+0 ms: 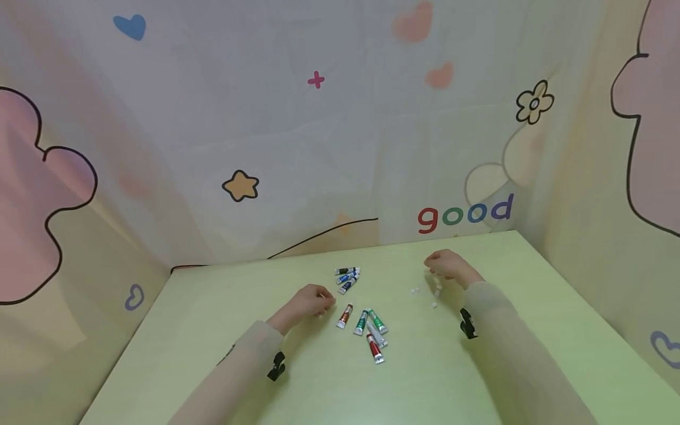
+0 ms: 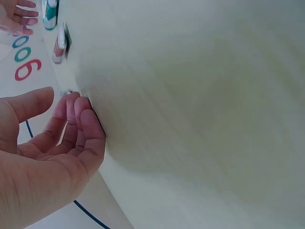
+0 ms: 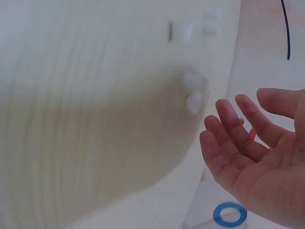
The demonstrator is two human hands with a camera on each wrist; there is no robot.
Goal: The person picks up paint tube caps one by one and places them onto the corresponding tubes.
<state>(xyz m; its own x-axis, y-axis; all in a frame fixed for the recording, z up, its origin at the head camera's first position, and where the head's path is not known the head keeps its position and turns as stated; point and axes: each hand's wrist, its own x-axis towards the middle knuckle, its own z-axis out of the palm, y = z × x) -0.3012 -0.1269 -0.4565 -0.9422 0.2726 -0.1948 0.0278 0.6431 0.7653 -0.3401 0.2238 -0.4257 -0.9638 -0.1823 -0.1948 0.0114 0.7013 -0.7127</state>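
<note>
My left hand [image 1: 308, 300] rests low over the table beside the paint tubes, its fingers loosely bent; in the left wrist view the left palm [image 2: 52, 162] holds nothing. Nearest to it lies an orange-brown paint tube [image 1: 345, 316]. Farther back are a blue tube [image 1: 347, 277], a dark blue tube [image 1: 347, 286] and a dark tube [image 1: 346, 271]. Over the right side hovers my right hand [image 1: 448, 264], fingers relaxed and apart from the thumb, with nothing in the palm [image 3: 262, 162]. Several small white pieces [image 3: 182, 32] lie on the table near its fingertips.
Toward the front middle, two green tubes [image 1: 361, 323], a silvery white tube [image 1: 376, 333] and a red tube [image 1: 375, 349] lie close together. The pale table [image 1: 223, 313] meets a printed cloth backdrop [image 1: 297, 147] at its back edge.
</note>
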